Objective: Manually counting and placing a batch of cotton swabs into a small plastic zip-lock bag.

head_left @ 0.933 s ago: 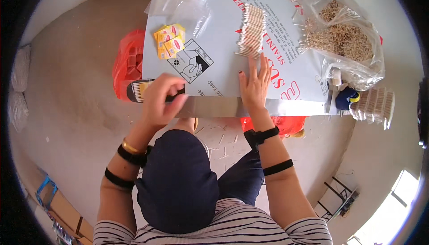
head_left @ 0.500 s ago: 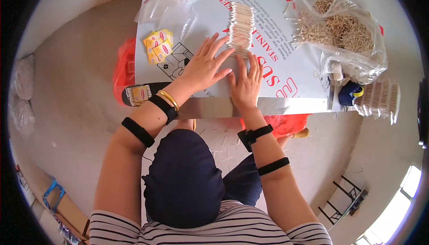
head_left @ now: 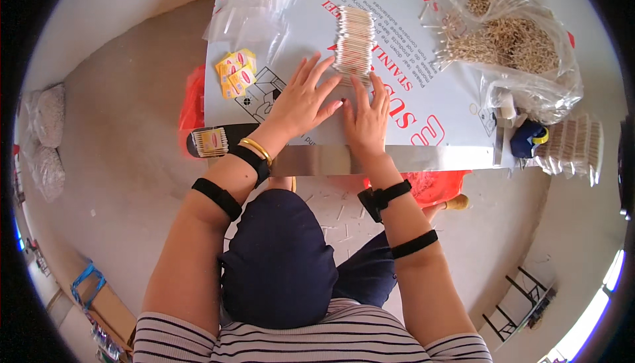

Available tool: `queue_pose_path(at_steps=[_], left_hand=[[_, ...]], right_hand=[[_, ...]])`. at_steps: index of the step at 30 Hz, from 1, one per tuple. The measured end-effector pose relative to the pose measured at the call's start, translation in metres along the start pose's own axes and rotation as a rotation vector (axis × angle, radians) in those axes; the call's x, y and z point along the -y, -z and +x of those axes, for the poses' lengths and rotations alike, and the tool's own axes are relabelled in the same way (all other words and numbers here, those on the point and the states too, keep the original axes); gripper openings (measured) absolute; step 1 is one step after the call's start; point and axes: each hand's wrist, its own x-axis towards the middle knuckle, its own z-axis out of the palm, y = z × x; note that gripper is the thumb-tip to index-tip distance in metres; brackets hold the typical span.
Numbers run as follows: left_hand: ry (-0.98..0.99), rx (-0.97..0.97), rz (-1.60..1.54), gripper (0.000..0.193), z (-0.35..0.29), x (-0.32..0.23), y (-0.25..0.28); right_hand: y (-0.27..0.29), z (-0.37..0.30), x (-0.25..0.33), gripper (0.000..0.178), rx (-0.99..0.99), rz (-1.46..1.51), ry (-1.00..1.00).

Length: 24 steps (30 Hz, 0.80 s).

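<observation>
A long row of cotton swabs lies side by side on the printed sheet covering the table. My left hand rests at the row's near left end, its fingers spread. Flat against the near right end is my right hand, with fingers stretched forward. Between my two thumbs there is a small gap. Neither hand grips a swab. Yellow printed cards lie in a small pile left of my left hand, and clear plastic bags are spread beyond them.
An open plastic bag of loose swabs fills the far right. Bundled swabs in plastic and a dark blue tape dispenser sit at the right edge. One filled swab pack lies at the left corner. Red bags hang below.
The view has shifted a little, so everything sits slightly displaced. My hands stay at the near end of the swab row with almost the same pose.
</observation>
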Motion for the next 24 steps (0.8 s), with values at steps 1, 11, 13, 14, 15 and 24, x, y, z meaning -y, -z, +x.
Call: queue_pose_path(at_steps=[1,11,13,14,15,24], left_hand=[[-0.001,-0.001,0.001,0.052,0.0004,-0.0005,-0.0008],[0.011,-0.046,0.009,0.067,0.0025,-0.0014,-0.0015],[0.018,-0.047,0.026,0.072,0.0036,-0.0012,-0.0018],[0.02,-0.041,0.038,0.075,0.004,-0.0008,-0.0021],[0.022,-0.034,0.051,0.078,0.0044,-0.0003,-0.0023],[0.044,-0.031,0.064,0.079,0.0062,0.0,-0.0046]], right_hand=[[-0.0001,0.0036,-0.0035,0.051,-0.004,0.02,0.013],[-0.004,0.0135,-0.0073,0.046,0.011,-0.03,0.034],[-0.0037,0.0131,-0.0065,0.046,0.01,-0.029,0.034],[-0.0035,0.0131,-0.006,0.046,0.008,-0.028,0.036],[-0.0033,0.0131,-0.0054,0.047,0.012,-0.03,0.032],[-0.0021,0.0119,-0.0063,0.048,0.031,-0.068,0.038]])
